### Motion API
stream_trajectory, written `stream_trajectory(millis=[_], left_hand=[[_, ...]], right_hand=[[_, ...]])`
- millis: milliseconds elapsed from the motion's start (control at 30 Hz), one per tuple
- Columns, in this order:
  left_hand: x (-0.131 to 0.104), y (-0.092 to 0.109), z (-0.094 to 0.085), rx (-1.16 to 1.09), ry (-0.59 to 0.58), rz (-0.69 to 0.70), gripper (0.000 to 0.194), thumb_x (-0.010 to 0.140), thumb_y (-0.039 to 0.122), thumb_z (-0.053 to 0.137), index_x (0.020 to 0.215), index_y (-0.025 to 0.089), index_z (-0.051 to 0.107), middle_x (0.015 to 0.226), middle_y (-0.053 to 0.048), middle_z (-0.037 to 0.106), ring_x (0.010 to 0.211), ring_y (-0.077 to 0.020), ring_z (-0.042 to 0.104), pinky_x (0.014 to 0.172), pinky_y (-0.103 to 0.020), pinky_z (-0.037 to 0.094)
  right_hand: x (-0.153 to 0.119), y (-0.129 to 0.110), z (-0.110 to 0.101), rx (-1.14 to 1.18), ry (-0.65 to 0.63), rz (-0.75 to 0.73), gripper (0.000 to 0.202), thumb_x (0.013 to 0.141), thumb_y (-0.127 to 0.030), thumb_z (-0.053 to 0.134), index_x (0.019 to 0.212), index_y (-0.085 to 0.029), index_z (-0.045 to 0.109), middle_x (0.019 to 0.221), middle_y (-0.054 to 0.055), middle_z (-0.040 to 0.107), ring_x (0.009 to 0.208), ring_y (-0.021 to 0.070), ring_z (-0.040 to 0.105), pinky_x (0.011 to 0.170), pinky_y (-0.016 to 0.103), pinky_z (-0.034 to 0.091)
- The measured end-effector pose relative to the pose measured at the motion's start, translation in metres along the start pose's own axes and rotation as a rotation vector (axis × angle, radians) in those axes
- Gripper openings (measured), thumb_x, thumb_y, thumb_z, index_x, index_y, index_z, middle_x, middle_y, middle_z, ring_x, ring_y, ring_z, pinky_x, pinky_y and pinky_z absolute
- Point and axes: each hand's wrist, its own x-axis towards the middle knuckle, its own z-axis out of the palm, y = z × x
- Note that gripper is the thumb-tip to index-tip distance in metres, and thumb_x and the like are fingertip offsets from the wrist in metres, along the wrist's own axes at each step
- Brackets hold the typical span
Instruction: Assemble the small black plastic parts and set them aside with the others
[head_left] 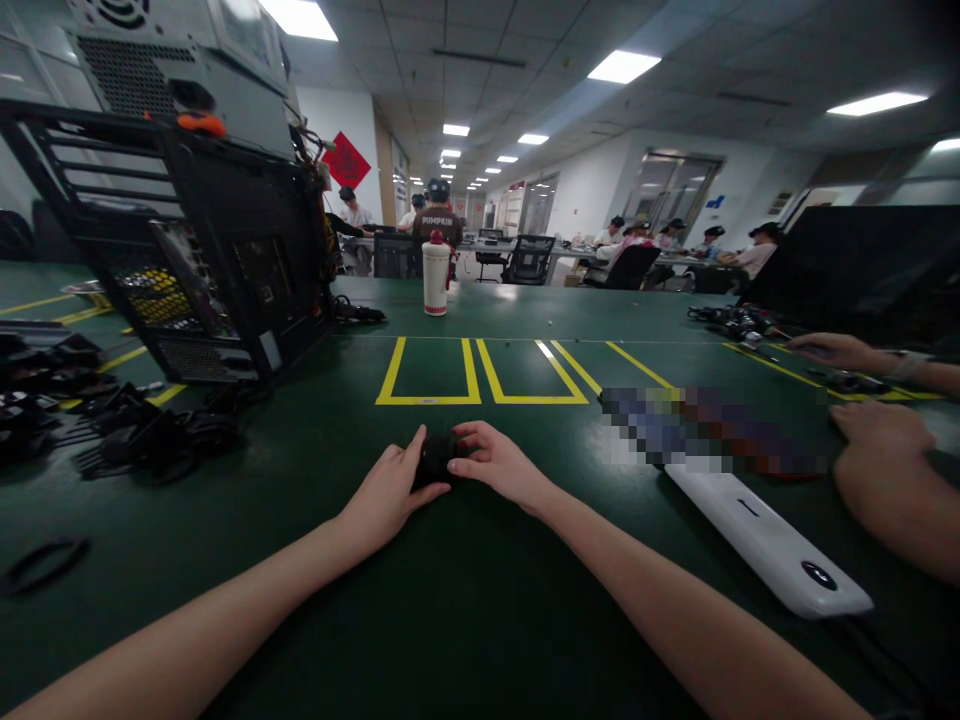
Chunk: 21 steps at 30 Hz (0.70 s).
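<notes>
Between my two hands sits a small, dark, rounded black object, low on the green table. Its exact kind is too dark to make out. My left hand grips it from the left, thumb and fingers curled around its side. From the right, my right hand pinches it with the thumb and fingertips. Parts of the object are covered by the fingers of both hands.
At left stands an open black computer case, near a heap of black cables. A black loop lies closer. Ahead are a white tumbler and yellow tape frames. A white power strip and another person's hands are right.
</notes>
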Motion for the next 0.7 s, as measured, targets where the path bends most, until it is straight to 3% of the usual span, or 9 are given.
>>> stream_trajectory(millis=[100,233,367,500,700], left_hand=[[-0.002,0.003,-0.001,0.005,0.000,-0.008,0.076,0.072,0.055,0.039,0.131,0.017,0.011,0.103,-0.013,0.047,0.086,-0.0225,0.051,0.070,-0.034,0.042],[-0.004,0.006,-0.006,-0.004,-0.023,0.000,0.077,0.073,0.055,0.037,0.131,0.015,0.007,0.107,-0.014,0.047,0.089,-0.0229,0.050,0.071,-0.033,0.041],[-0.005,0.004,-0.014,-0.043,-0.063,0.102,0.061,0.081,0.047,0.028,0.131,0.017,0.009,0.114,-0.011,0.046,0.096,-0.0206,0.047,0.079,-0.032,0.038],[0.000,-0.004,-0.019,-0.056,-0.086,0.121,0.051,0.082,0.038,0.031,0.129,0.023,0.017,0.106,-0.007,0.052,0.090,-0.0178,0.050,0.077,-0.030,0.038],[0.005,-0.007,-0.020,-0.138,-0.105,0.088,0.055,0.077,0.040,0.041,0.127,0.028,0.021,0.096,-0.002,0.058,0.074,-0.0150,0.055,0.068,-0.028,0.041]], right_hand=[[0.000,0.000,-0.002,0.017,-0.043,-0.012,0.047,0.061,-0.022,0.066,0.104,-0.018,0.046,0.101,0.005,0.053,0.083,0.0144,0.056,0.075,0.031,0.046],[0.003,0.004,-0.003,0.016,-0.045,0.027,0.034,0.069,-0.025,0.058,0.099,-0.014,0.050,0.091,0.005,0.057,0.075,0.0126,0.057,0.074,0.032,0.046],[0.005,0.004,-0.002,0.063,-0.060,0.032,0.033,0.071,-0.028,0.057,0.100,-0.013,0.051,0.094,0.007,0.056,0.078,0.0125,0.056,0.074,0.031,0.046],[0.002,0.001,-0.002,0.109,-0.049,0.013,0.039,0.071,-0.028,0.056,0.108,-0.017,0.045,0.092,0.005,0.054,0.079,0.0123,0.055,0.072,0.030,0.047],[0.002,-0.002,-0.004,0.074,-0.050,0.033,0.033,0.073,-0.029,0.054,0.103,-0.016,0.049,0.097,0.005,0.053,0.078,0.0117,0.054,0.074,0.031,0.046]])
